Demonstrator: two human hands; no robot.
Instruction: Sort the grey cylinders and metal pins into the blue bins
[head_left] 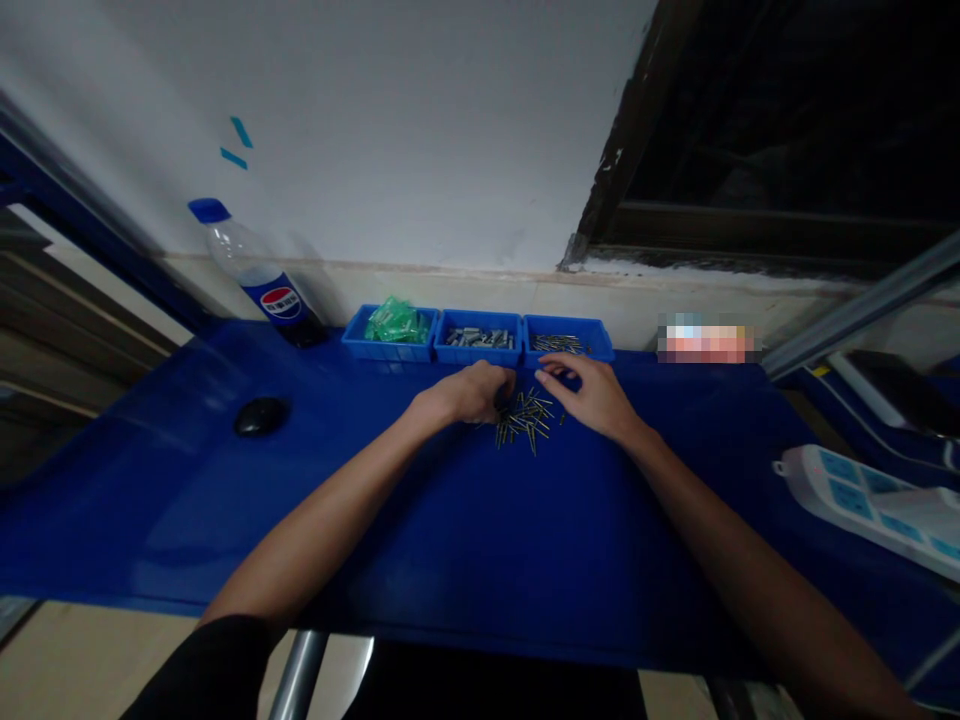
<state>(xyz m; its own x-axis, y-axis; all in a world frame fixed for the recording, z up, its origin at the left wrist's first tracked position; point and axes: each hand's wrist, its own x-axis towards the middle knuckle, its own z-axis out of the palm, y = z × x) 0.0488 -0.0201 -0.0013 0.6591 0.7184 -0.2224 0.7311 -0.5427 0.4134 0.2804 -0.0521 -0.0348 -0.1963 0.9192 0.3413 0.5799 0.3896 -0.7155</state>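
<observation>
A loose pile of thin metal pins lies on the blue table, between my two hands. My left hand is at the pile's left edge, its fingers curled down and closed; whatever they may hold is hidden. At the pile's upper right, my right hand hovers with thumb and fingers bent but apart, nothing visible between them. Just behind it stands a blue bin of similar pins. The middle bin holds short grey metal cylinders, and the left bin holds green plastic pieces or bags.
A cola bottle stands at the back left, with a black computer mouse in front of it. On the right lies a white power strip. The wall rises behind the bins. A blue tabletop extends towards me.
</observation>
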